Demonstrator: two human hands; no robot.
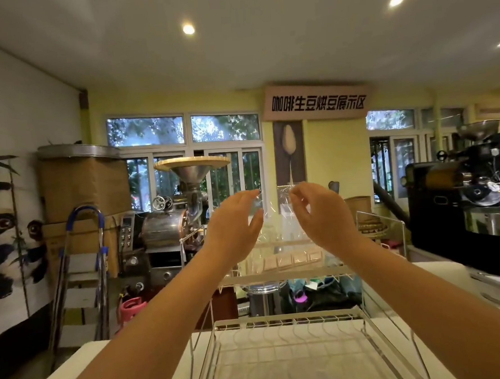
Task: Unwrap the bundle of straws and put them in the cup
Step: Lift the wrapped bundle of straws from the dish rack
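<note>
Both my hands are raised at eye level above the counter. A clear plastic wrapper (275, 217) hangs between them, crinkled and see-through. My right hand (317, 211) pinches its top right corner with fingertips and thumb. My left hand (236, 219) holds its left edge, fingers stretched out above and thumb below. I cannot make out any straws inside the film, and no cup is in view.
A white wire dish rack (305, 341) stands on the white counter (130, 360) right under my arms, with its upper tier (286, 275) behind. A black coffee roaster (460, 200) sits at the right. A stepladder (81, 275) and another roaster (169, 223) stand beyond the counter.
</note>
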